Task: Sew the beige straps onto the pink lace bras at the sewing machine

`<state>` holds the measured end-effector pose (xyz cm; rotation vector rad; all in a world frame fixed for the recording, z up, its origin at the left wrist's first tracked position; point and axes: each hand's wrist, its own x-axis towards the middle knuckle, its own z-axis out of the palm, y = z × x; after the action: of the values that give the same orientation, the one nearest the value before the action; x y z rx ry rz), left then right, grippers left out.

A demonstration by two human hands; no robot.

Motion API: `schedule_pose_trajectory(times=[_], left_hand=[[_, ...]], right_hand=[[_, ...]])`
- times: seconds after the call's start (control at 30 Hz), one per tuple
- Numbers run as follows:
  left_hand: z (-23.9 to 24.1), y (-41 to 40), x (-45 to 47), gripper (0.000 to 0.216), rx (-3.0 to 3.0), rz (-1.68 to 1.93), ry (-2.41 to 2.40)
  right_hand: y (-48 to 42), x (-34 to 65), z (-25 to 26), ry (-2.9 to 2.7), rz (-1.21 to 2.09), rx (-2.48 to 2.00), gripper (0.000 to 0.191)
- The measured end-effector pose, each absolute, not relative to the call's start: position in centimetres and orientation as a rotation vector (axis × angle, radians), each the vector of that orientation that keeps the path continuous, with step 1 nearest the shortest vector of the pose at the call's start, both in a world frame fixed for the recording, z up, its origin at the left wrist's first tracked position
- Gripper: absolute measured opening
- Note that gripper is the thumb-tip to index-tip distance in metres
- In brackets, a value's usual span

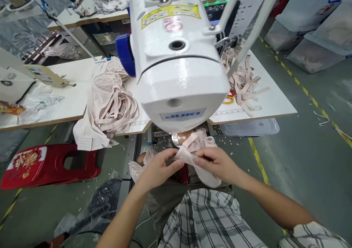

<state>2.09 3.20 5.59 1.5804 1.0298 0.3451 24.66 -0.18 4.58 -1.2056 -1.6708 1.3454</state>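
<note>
Just below the head of a white sewing machine (178, 68), both my hands hold a pale pink lace garment piece (196, 145). My left hand (159, 167) pinches its left edge with thumb and fingers closed. My right hand (217, 163) is closed on the right side, and fabric hangs down under it. The machine's needle area is hidden behind the machine head.
A heap of pink straps and lace cups (110, 101) lies on the white table (68, 105) at left. More pink strap pieces (243, 81) lie on the right of the table. A red plastic stool (49, 165) stands on the floor at left, and a clear tray (250, 127) sits under the table edge.
</note>
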Motion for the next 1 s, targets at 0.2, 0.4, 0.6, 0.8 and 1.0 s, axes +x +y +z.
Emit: schedule_pose_trajectory(times=[0.2, 0.4, 0.6, 0.8, 1.0], left_hand=[[8.2, 2.0, -1.7, 0.039, 1.502, 0.595, 1.176], [8.8, 2.5, -5.9, 0.031, 1.654, 0.349, 1.302], [0.6, 1.1, -2.3, 0.023, 1.401, 0.811, 1.689], [-2.3, 0.0, 1.6, 0.037, 1.255, 0.780, 1.504], [-0.1, -0.2, 1.1, 0.026, 1.330, 0.721, 1.430]], right_hand=[[-1.8, 18.6, 4.0, -1.061, 1.981, -0.883, 0.039], [2.1, 12.1, 0.7, -0.447, 2.107, -0.825, 0.039], [1.2, 13.4, -4.5, -1.256, 1.176, -1.202, 0.021], [0.0, 16.7, -6.6, -1.833, 0.801, -1.204, 0.022], [0.1, 19.0, -4.2, -1.872, 0.830, -1.233, 0.028]])
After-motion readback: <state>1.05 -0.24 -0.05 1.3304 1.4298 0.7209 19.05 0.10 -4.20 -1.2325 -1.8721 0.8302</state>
